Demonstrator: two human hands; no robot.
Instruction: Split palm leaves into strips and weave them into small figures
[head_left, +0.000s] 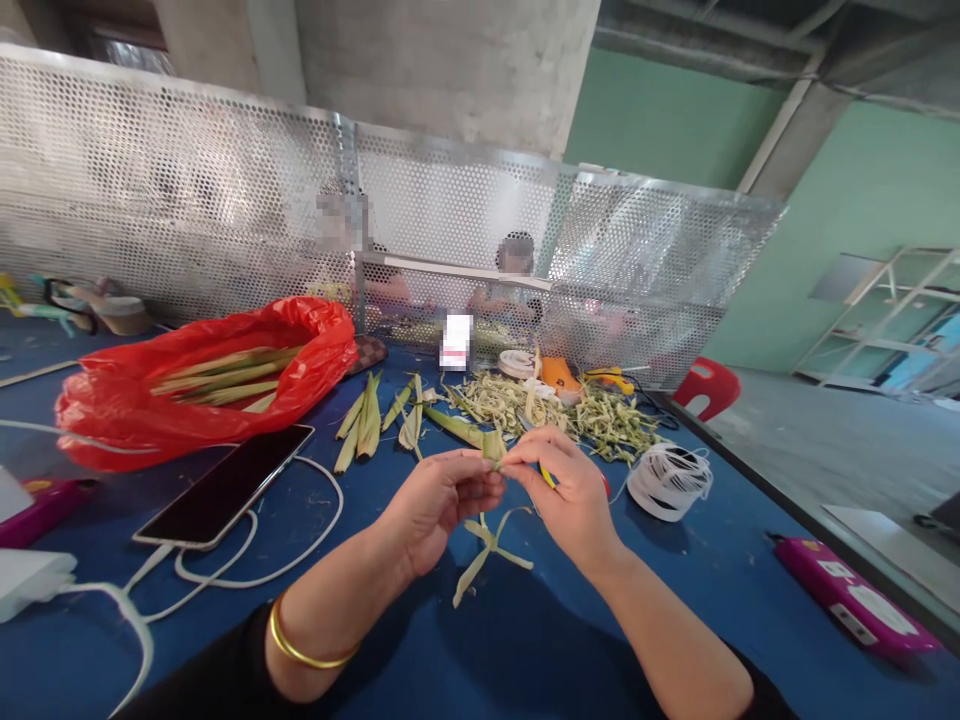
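Both my hands meet at the middle, pinching a pale green leaf strip (493,445) between their fingertips. My left hand (442,505), with a gold bangle on the wrist, is closed on the strip from the left. From the right, my right hand (566,490) grips the same piece with thumb and forefinger. A yellow-and-red handled tool (548,477) shows partly behind the right hand; whether it is held cannot be seen. Below the hands are split leaf ends (491,545), spread out over the blue table (375,640).
A red plastic bag (150,430) of leaves stands left, behind a phone (225,490) with white cables. Leaf pieces (367,420) and shredded trimmings (487,400) lie ahead. White strapping rolls (667,485) and a purple box (855,600) sit right. A perforated metal screen (450,200) stands behind.
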